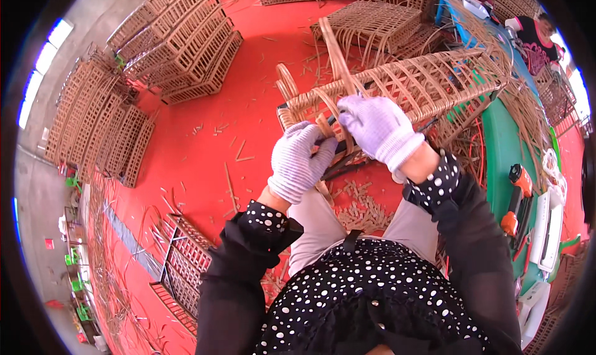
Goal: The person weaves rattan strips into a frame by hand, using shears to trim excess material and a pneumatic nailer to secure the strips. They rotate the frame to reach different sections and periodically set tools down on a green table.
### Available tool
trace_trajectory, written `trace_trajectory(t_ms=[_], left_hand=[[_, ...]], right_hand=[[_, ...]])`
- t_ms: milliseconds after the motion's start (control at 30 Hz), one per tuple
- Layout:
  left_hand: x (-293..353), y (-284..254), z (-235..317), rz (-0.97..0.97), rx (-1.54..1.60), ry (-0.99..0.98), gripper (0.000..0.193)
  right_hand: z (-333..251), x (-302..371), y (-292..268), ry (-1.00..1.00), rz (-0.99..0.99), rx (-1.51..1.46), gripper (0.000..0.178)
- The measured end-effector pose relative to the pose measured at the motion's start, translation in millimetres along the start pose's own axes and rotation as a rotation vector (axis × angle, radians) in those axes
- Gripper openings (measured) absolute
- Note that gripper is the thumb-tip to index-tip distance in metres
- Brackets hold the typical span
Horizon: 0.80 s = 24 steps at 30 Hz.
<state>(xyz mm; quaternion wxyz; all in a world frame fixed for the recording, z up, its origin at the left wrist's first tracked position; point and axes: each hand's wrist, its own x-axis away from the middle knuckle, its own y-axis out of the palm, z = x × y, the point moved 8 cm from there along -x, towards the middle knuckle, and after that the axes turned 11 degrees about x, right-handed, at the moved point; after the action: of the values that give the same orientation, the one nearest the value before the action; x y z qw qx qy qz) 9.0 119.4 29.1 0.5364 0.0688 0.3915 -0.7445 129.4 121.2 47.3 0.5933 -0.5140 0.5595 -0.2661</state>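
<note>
A tan woven wicker panel (422, 85) on a dark frame lies in front of me, slanting away to the far right. Both my hands wear pale lilac knit gloves and are at its near left end. My left hand (300, 159) is closed, its thumb and fingers pinching a short wicker strip (325, 126) at the edge. Close beside it, my right hand (377, 130) has its fingers closed around the lower part of a long upright wicker strip (335, 54). Bent strip ends (287, 81) stick up from the panel's left corner. My fingers hide part of the weave.
Stacks of woven panels (177, 44) stand at the far left, with more (372, 22) at the back. Short offcuts (363, 209) litter the red floor. On the right, a green surface (500, 162) carries an orange-and-black tool (520, 180). Another person (539, 41) is at the far right.
</note>
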Motion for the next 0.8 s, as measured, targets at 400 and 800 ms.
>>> trace_trajectory(t_ms=[400, 800], left_hand=[[-14, -1, -12, -0.062, -0.06, -0.222, 0.021], [-26, 2, -34, 0.299, 0.746, -0.435, 0.016]], right_hand=[[2, -37, 53, -0.179, -0.633, 0.004, 0.017], [7, -1, 34, 0.067, -0.528, -0.234, 0.031]])
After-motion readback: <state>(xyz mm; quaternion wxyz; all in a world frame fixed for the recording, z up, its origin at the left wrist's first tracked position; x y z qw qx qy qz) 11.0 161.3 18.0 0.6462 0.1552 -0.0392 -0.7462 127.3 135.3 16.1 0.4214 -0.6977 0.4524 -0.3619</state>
